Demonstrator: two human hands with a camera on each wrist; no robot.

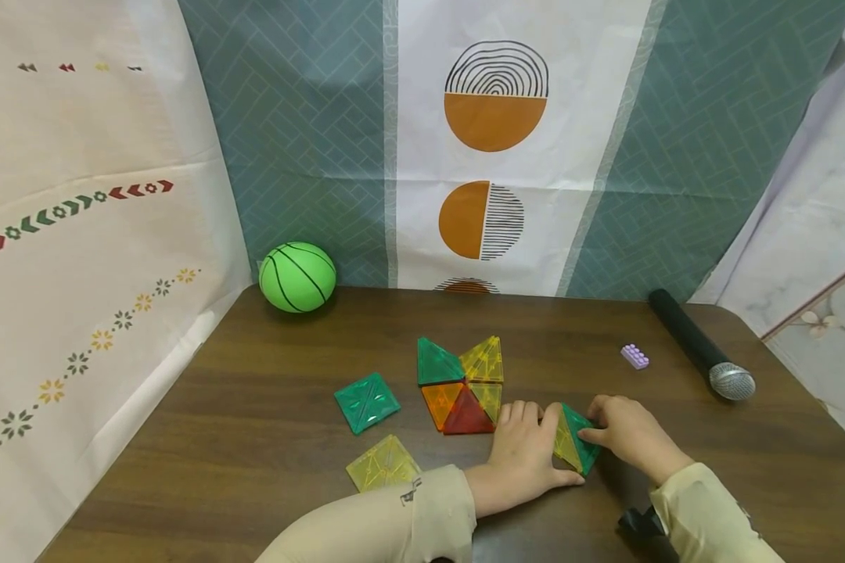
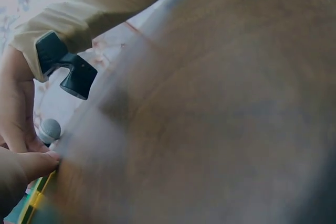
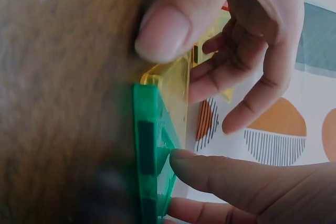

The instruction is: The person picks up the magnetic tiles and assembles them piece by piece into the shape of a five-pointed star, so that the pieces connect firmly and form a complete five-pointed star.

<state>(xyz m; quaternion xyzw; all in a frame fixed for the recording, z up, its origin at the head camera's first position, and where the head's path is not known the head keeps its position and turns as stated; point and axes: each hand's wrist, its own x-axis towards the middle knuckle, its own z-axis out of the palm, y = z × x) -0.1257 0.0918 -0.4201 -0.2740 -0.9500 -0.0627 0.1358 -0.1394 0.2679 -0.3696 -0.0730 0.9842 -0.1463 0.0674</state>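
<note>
My left hand [image 1: 524, 450] spans a yellow triangular magnetic tile [image 1: 566, 442], with the index finger at its far corner and the thumb at its near corner. Edge to edge with it lies a green triangular magnetic tile [image 1: 586, 442], which my right hand [image 1: 627, 434] grips, thumb on its face. In the right wrist view the green tile [image 3: 148, 150] stands close beside the yellow one [image 3: 170, 85]. Just left of my left fingertips, a ring of tiles includes a red triangle [image 1: 468, 414], an orange one [image 1: 441, 401], a green one [image 1: 436, 363] and yellow ones [image 1: 484, 361].
Left of the ring lie a green tile pair [image 1: 368, 402] and a yellow pair [image 1: 382, 463], partly behind my left sleeve. A green ball [image 1: 297, 277] sits at the back left. A purple toy brick [image 1: 634, 356] and a microphone [image 1: 700, 344] lie on the right of the wooden table [image 1: 253, 438].
</note>
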